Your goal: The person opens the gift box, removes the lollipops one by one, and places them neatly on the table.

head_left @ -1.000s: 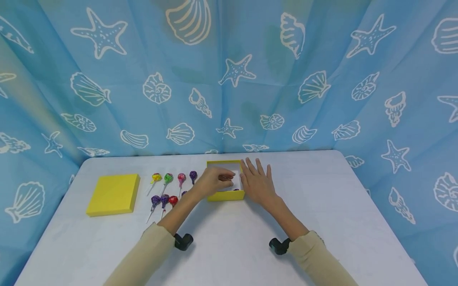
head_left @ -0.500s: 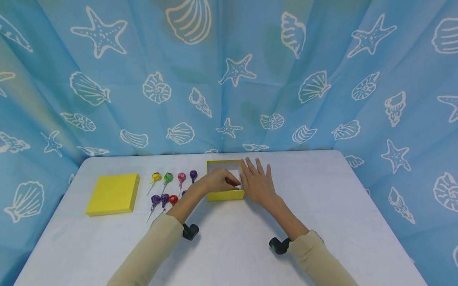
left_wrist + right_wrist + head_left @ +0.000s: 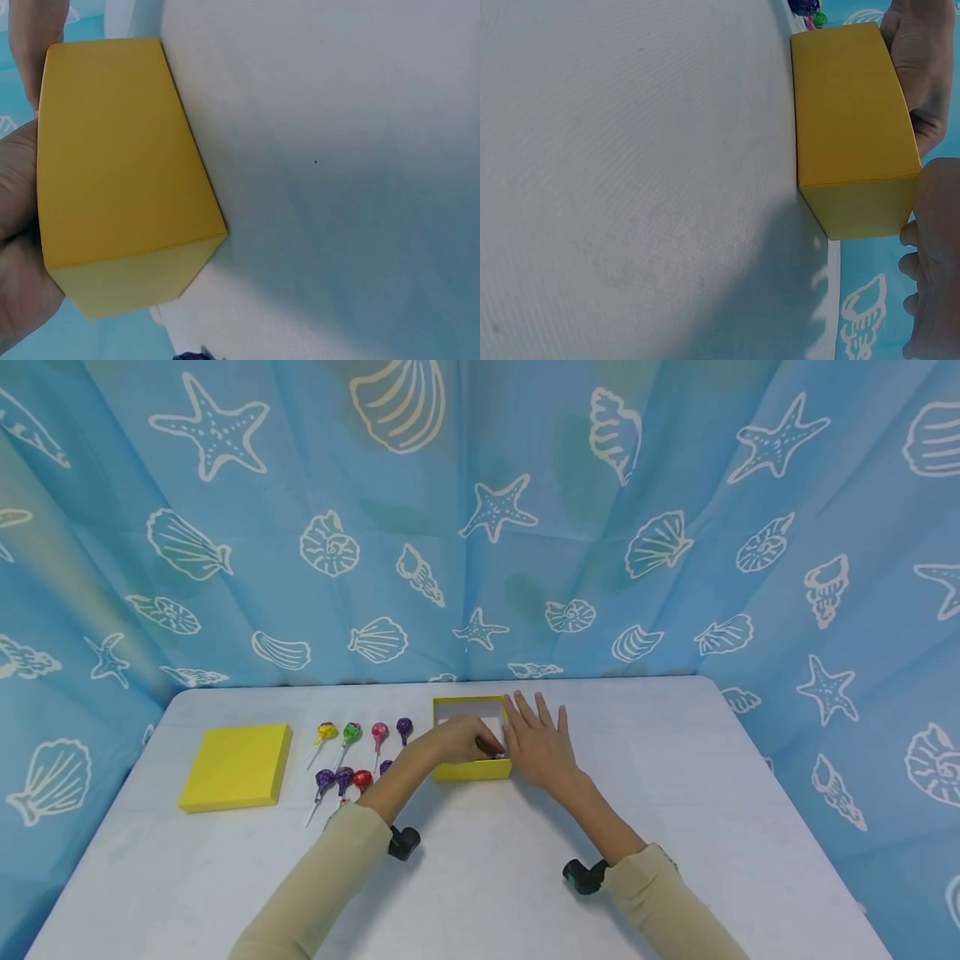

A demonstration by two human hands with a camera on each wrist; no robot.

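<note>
A yellow box [image 3: 472,771] with a pale inside stands lidless at the back middle of the table. My left hand [image 3: 457,740] reaches over its near wall, fingers bent down inside at the front right corner. Right at those fingertips shows a bit of a dark purple lollipop [image 3: 498,757]; whether they pinch it I cannot tell. My right hand [image 3: 542,745] rests against the box's right side, fingers straight and spread, fingertips at the rim. Both wrist views show the box's outer walls, which hide the inside; the left wrist view has the left hand [image 3: 19,225] behind its edge.
Left of the box lie several wrapped lollipops in two rows, among them a yellow one [image 3: 327,732], a green one [image 3: 352,732] and a red one [image 3: 362,779]. Farther left lies a yellow lid [image 3: 236,767]. A blue shell-print curtain [image 3: 420,527] hangs behind the white table.
My left hand has moved slightly right and down into the box's front right corner, covering more of the purple lollipop there. My right hand has stayed put.
</note>
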